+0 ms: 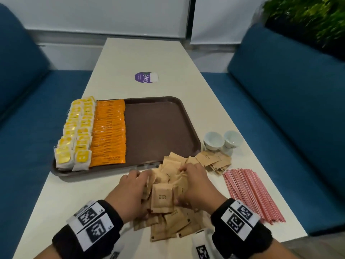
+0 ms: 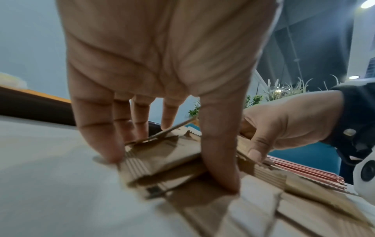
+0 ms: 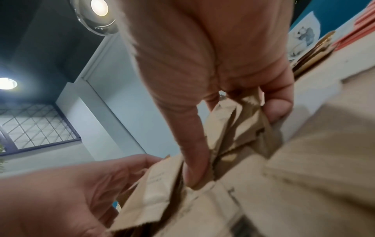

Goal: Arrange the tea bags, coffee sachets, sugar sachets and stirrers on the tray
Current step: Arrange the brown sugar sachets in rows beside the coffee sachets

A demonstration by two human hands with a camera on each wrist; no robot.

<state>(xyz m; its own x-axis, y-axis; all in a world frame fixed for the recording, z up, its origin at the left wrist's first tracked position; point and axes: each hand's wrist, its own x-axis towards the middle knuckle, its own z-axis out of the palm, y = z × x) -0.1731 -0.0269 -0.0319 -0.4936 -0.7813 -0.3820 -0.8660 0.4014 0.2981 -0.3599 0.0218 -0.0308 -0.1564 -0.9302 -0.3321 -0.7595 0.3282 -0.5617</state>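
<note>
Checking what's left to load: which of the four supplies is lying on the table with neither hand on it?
The red stirrers, right of the tray; both hands are in the sugar sachets.

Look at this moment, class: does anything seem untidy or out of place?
Yes. The brown sugar sachets lie in a loose, overlapping heap on the table, unlike the neat rows of tea bags and coffee sachets on the tray. Both hands are gathering them.
</note>
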